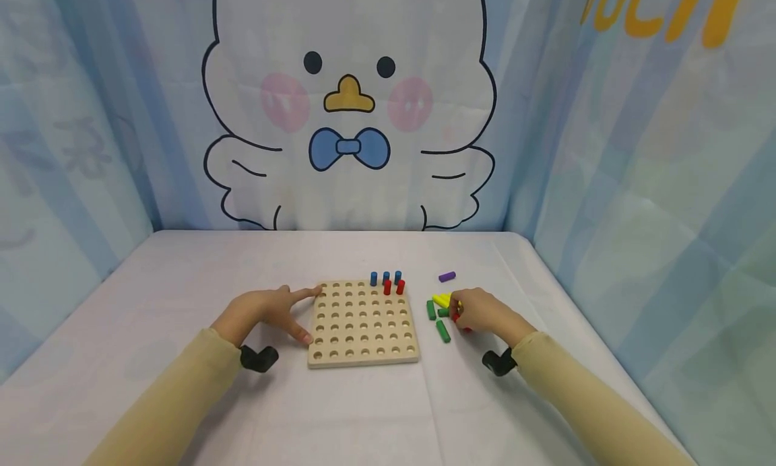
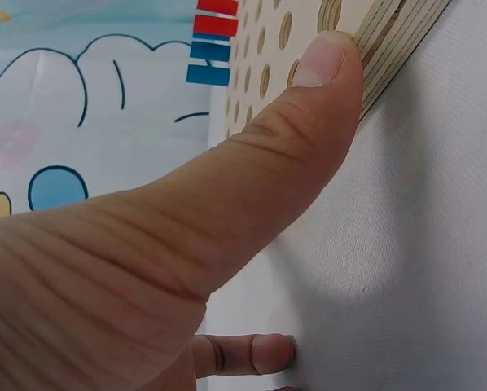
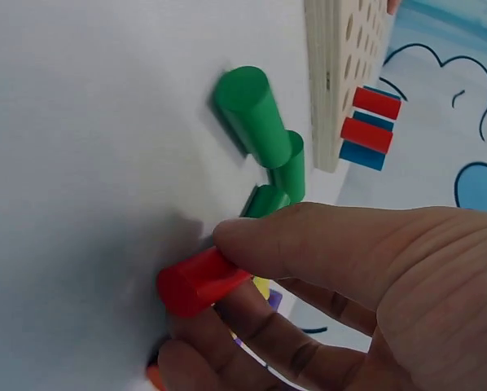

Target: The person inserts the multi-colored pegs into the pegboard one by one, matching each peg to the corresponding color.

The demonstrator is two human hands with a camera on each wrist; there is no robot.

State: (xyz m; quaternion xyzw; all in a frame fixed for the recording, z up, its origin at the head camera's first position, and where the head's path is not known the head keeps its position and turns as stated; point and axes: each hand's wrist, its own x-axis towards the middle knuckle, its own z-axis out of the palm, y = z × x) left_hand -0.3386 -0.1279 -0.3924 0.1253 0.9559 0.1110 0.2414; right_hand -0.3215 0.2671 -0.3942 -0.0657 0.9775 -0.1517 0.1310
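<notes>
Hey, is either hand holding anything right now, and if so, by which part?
The right hand pinches a red peg toward one end, with the other end sticking out. The left hand only touches the pegboard along its left edge.

Table: spread with white cloth, lightly creased on the near side.
Wooden board: flat, mid-table.
Green pegs: three, lying right of board.
Yellow pegs: lying beside the greens, partly hidden from where I stand.
Purple peg: lying farther back.
</notes>
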